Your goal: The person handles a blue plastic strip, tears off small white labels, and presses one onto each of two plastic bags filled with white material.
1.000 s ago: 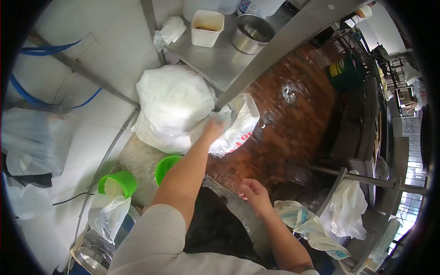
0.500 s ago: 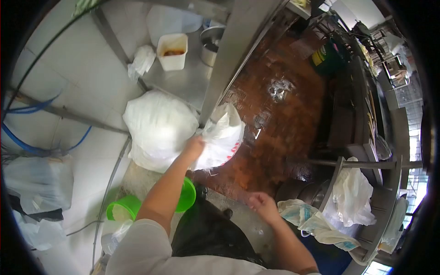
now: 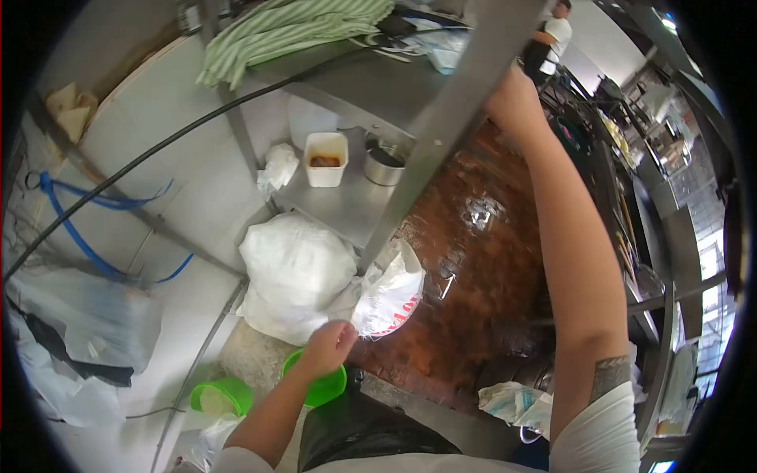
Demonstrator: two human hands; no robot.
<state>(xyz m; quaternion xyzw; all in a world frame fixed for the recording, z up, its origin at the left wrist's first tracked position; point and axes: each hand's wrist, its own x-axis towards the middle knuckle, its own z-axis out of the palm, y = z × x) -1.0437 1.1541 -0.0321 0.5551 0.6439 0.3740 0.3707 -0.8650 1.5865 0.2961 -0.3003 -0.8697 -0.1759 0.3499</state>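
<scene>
Near the bottom of the white sacks is my left hand [image 3: 331,347], its fingers curled closed; whether anything is in them is too small to tell. Beside it stand a large white sack [image 3: 296,260] and a smaller white bag with red print [image 3: 394,296], at the foot of a metal shelf post. My right hand [image 3: 512,98] is raised at the upper right, by the top of the slanted post [image 3: 457,102]; its fingers are hidden behind the post. Just below my left hand is a green bucket [image 3: 327,388].
Another green bucket [image 3: 223,396] sits lower left. The metal shelf [image 3: 339,201] holds a white tub [image 3: 326,162] and a metal pot [image 3: 385,163]; a green striped cloth [image 3: 292,35] lies above. A person [image 3: 552,39] stands at the far upper right. The brown floor [image 3: 481,276] looks wet.
My right arm has gone from low beside my body up to the post. My left hand has moved down off the white bags. The view has tilted up, showing the cloth and the person.
</scene>
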